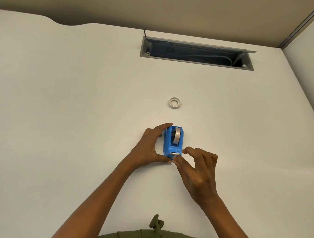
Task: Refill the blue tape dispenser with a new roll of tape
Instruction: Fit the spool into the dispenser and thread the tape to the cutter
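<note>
I have only the one view, a wide-angle camera worn on the head, looking forward and steeply down onto the white desk (64,97). Taking the blue tape dispenser (173,143) as my landmark, it sits just below frame centre, close to the lens. Beyond it lies the grey cable tray (196,53), near the far edge. Nearer than it, both forearms enter from the bottom edge.

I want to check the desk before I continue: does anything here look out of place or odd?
Only small things. A white ring, apparently an empty tape core, lies loose on the desk beyond the blue tape dispenser. The cable hatch at the back stands open. Nothing looks spilled or damaged.
</note>
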Demonstrator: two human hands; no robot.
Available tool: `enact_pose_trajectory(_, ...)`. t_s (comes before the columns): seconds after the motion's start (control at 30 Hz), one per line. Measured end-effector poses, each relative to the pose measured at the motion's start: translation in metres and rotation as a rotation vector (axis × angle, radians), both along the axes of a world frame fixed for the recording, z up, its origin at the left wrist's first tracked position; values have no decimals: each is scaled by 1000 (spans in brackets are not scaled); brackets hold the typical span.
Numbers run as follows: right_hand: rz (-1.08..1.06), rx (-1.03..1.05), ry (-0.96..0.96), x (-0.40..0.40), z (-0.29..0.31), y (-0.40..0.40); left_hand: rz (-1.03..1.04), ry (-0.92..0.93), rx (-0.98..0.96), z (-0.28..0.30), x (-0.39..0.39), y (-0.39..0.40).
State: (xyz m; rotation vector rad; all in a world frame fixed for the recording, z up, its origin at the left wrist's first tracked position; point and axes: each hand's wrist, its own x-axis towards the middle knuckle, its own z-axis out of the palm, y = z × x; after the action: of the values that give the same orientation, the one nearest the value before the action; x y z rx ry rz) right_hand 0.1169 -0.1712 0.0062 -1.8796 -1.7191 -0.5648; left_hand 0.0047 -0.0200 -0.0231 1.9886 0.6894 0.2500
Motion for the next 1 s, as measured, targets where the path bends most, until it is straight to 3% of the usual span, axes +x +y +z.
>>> enact_pose_trajectory(0.47, -11, -45, 27, 5, -8, -1, -8, 14, 26, 1, 0, 0)
enact_pose_trajectory(0.9, 66, -134, -216, 9, -25, -13, -8, 39, 13, 3, -1, 1)
enact_pose_trajectory(1.0, 47, -158, -162, 6, -29, -19, 1, 60, -2, 1, -1, 1)
